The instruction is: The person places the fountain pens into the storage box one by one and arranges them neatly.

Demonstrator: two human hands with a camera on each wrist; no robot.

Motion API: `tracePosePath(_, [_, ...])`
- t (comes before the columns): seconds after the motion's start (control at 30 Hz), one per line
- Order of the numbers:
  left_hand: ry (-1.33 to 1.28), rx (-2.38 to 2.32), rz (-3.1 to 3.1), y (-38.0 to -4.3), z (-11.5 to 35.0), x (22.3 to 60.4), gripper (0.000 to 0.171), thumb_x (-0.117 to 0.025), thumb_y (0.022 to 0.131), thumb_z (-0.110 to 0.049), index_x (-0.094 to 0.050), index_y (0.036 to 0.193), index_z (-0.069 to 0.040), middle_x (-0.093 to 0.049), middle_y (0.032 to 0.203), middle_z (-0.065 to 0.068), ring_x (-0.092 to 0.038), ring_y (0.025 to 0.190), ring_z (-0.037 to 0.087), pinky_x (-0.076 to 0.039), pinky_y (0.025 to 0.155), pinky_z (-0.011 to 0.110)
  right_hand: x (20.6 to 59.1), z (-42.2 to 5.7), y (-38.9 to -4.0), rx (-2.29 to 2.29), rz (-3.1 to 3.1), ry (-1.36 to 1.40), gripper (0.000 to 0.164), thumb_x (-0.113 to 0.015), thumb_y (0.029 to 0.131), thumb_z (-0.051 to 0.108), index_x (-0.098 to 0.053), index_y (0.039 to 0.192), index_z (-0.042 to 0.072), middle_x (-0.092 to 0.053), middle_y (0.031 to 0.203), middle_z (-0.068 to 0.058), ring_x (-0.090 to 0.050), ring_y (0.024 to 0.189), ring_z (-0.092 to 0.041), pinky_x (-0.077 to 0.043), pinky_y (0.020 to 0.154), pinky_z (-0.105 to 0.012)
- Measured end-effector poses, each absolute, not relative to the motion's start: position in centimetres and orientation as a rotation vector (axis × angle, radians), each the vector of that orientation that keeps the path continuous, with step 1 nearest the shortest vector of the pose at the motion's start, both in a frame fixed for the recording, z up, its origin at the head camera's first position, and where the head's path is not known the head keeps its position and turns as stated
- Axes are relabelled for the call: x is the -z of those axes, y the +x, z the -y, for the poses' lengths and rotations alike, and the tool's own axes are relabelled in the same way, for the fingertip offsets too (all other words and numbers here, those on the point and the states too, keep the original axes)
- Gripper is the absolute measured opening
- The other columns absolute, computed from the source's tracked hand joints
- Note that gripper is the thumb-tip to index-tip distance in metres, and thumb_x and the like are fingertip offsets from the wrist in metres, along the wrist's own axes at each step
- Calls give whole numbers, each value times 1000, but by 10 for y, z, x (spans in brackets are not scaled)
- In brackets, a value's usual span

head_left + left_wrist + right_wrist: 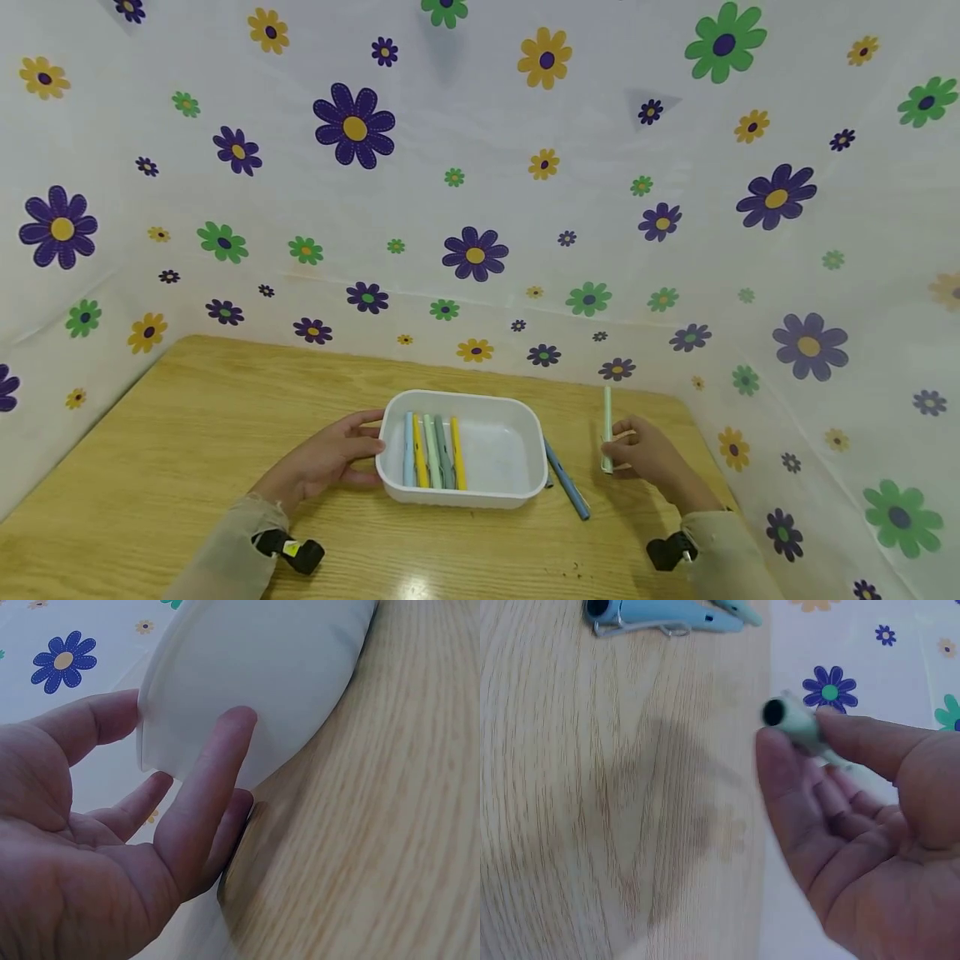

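Observation:
A white tray (510,500) stands on the table with a row of several pens (433,454) in its left half: light blue, yellow, pale green and grey-green. My left hand (341,454) is at the tray's left end. In the left wrist view its spread fingers (214,769) touch the rim and outer wall. To the right of the tray, my right hand (645,454) pinches a pale green pen (607,421) between thumb and fingertips. That pen (804,729) points its dark-ended tip toward the right wrist camera.
A blue pen (567,479) lies on the table (420,550) against the tray's right side. A second pen (550,482) there is mostly hidden by the tray. A flower-printed white sheet (480,192) encloses the back and sides. Small dark specks (573,571) lie near the front.

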State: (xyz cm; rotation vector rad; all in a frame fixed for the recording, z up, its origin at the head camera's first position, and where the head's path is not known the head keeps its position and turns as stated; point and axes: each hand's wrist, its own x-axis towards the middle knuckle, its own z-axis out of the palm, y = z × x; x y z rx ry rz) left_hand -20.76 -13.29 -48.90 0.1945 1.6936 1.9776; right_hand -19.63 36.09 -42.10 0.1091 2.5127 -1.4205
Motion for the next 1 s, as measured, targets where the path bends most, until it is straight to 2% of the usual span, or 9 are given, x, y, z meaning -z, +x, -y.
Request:
tracePosePath(0.17, [201, -1976, -1702, -208, 132, 486, 75, -66, 102, -15, -24, 163, -8, -39, 155, 31, -67, 116, 33, -61, 93, 52, 423, -357, -199, 1493, -2577, 60, 41, -64, 103, 13, -46, 136, -4, -67, 115, -26, -71, 91, -26, -65, 83, -47])
tracePosePath(0.33, [208, -1974, -1693, -206, 132, 485, 76, -65, 102, -15, -22, 164, -7, -37, 156, 32, -67, 117, 34, -60, 94, 52, 422, -352, -199, 1521, -2653, 70, 41, -64, 103, 11, -47, 137, -3, -68, 113, -26, -72, 89, -25, -65, 82, -47])
tracePosePath(0.53, [216, -1979, -1678, -207, 132, 487, 76, -65, 102, -16, -21, 164, -7, -36, 156, 32, -64, 122, 34, -60, 94, 53, 421, -351, -196, 1504, -2752, 79, 38, -65, 102, 8, -50, 136, -2, -69, 106, -18, -73, 87, -23, -65, 83, -44])
tracePosePath(0.6, [221, -1981, -1674, -207, 132, 487, 77, -65, 103, -16, -20, 164, -7, -36, 156, 32, -63, 123, 34, -60, 94, 53, 421, -351, -195, 1518, -2758, 85, 44, -65, 102, 8, -48, 142, 0, -68, 106, -18, -73, 89, -24, -66, 81, -43])
tracePosePath(0.7, [219, -1979, -1675, -208, 132, 487, 76, -65, 103, -16, -20, 164, -7, -37, 155, 32, -64, 121, 34, -60, 94, 53, 420, -351, -195, 1541, -2746, 82, 61, -64, 103, 9, -35, 156, 4, -66, 109, -20, -72, 93, -27, -66, 77, -40])
tracePosePath(0.8, [214, -1976, -1681, -207, 132, 486, 76, -65, 102, -15, -21, 164, -7, -38, 154, 32, -66, 118, 33, -60, 94, 53, 420, -350, -194, 1554, -2735, 76, 72, -63, 104, 10, -24, 164, 9, -64, 111, -21, -71, 97, -28, -67, 75, -38])
tracePosePath(1.0, [222, -1978, -1679, -206, 133, 485, 76, -64, 103, -16, -21, 164, -7, -38, 154, 32, -66, 117, 33, -60, 94, 52, 419, -347, -195, 1522, -2797, 14, 67, -64, 102, 5, -31, 160, 5, -64, 105, -20, -72, 89, -25, -66, 78, -37])
